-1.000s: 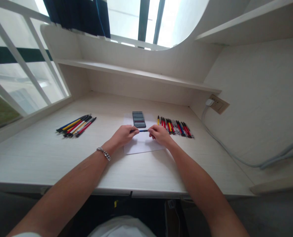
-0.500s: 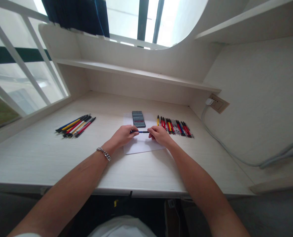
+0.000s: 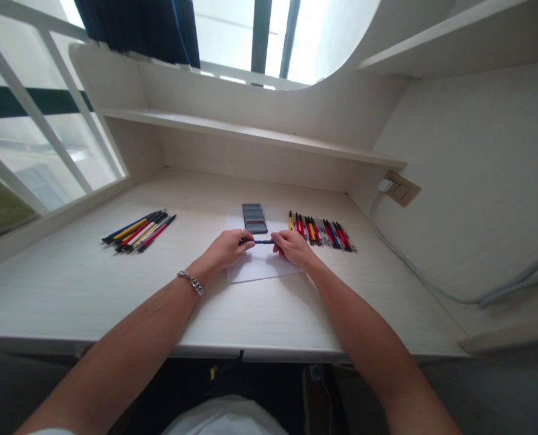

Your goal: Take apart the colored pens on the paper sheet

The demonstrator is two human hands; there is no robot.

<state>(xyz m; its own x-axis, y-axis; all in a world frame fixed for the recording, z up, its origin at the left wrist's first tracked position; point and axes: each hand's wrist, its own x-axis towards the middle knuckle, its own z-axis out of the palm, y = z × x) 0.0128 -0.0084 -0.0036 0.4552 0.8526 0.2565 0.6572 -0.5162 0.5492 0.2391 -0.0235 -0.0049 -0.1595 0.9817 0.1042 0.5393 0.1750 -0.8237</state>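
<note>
From where I stand, the person holds one dark-blue pen [image 3: 264,242] approx. level over the sheet of paper [image 3: 251,273], roughly along its near edge. The L hand [image 3: 228,248] has thumb and fingers closed on one end; the R hand [image 3: 295,248] pinches the other, prob. so that the pen is steady from both sides. Whether it is one piece or two parts meeting, I can't tell.

The phone [image 3: 255,218] lies by the sheet's far edge, screen up, prob. to be easily seen. Between the sheet's right edge and the surface's right edge, a row of pens [image 3: 315,231] lies side by side, perhaps so each stays visible. Toward the surface's left edge, a bundle of pens [image 3: 139,231] overlaps, apparently put down together, well apart from the L hand.
</note>
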